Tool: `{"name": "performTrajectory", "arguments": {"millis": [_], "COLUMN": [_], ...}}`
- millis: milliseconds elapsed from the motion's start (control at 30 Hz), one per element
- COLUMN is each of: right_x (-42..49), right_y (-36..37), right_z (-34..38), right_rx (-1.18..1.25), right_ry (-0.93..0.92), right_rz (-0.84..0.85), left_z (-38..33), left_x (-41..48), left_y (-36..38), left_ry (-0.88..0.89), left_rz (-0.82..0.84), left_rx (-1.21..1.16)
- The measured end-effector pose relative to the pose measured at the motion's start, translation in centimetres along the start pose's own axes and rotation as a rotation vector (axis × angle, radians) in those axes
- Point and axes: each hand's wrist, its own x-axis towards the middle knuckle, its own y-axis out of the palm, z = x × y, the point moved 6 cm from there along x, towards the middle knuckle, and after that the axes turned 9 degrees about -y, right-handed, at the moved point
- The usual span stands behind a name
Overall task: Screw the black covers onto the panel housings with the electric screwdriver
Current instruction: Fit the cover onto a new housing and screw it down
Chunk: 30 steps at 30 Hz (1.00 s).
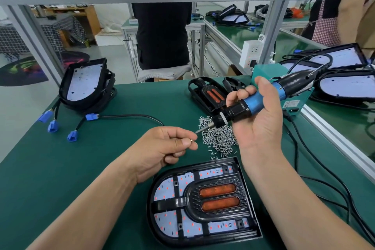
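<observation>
- While the right hand (261,124) curls its fingers round the blue barrel of the electric screwdriver (253,105), the tool hangs tilted above the green mat (121,148), its bit (204,128) aimed down-left, likely so it can be loaded.
- The left hand (168,148) pinches one small screw (190,140) between thumb and forefinger, just beside the bit's tip, apparently to seat it there.
- Just behind both hands lies the screw pile (220,137), too many to count and within easy reach.
- Nearest the person, one black cover (182,202) sits in its panel housing (151,215), two orange lenses (217,190) facing up; I judge it not yet fastened.
- Further out: at least one spare cover (209,93) at the back, a stack of housings (85,85) on the left trailing four blue connectors (72,135), and more housings (345,85) on the right.
</observation>
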Motion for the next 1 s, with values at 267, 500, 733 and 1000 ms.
{"name": "performTrajectory", "arguments": {"millis": [267, 500, 733, 1000], "right_x": [-0.6, -0.9, -0.9, -0.9], "right_y": [0.4, 0.7, 0.6, 1.1], "right_z": [-0.4, -0.5, -0.6, -0.6], "right_rx": [-0.034, -0.054, -0.084, -0.177], "right_ry": [0.019, 0.022, 0.028, -0.008], "right_rz": [0.032, 0.054, 0.079, 0.122], "left_z": [-0.1, 0.0, -0.1, -0.3], "left_x": [-0.1, 0.0, -0.1, -0.1], "left_y": [0.1, 0.0, 0.1, -0.2], "left_ry": [0.011, 0.011, 0.017, 0.06], "left_rz": [-0.02, -0.018, -0.026, -0.072], "left_rx": [-0.018, -0.043, -0.029, -0.035]}}
